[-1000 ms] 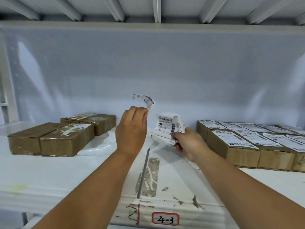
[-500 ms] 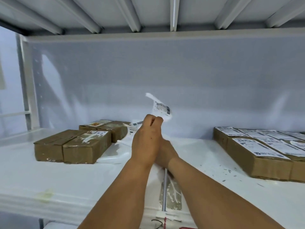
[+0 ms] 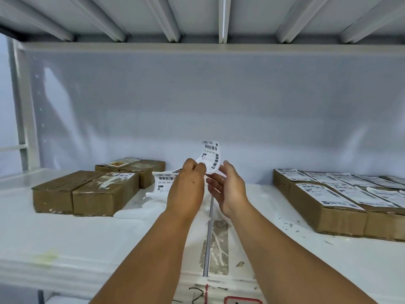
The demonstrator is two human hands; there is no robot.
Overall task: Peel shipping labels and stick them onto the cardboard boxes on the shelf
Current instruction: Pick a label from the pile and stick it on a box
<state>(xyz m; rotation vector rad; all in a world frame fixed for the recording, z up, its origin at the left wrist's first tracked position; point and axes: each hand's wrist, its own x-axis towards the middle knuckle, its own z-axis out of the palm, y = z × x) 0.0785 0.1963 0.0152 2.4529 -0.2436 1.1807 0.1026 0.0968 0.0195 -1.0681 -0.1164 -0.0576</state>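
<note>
- Your left grip pinches the curled shipping label by its lower edge, above the shelf.
- Your right grip is spread loose, fingers just beside that edge.
- Behind, a label stack lies beside the left cardboard boxes; labelled boxes sit well apart on the right.

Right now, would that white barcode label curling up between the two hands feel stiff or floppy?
Probably floppy: the white barcode label bows over in a curl above the left hand pinching it. Likely very light: a fingertip pinch seems to carry it. As a peeled sticker, it may cling to fingers.
</note>
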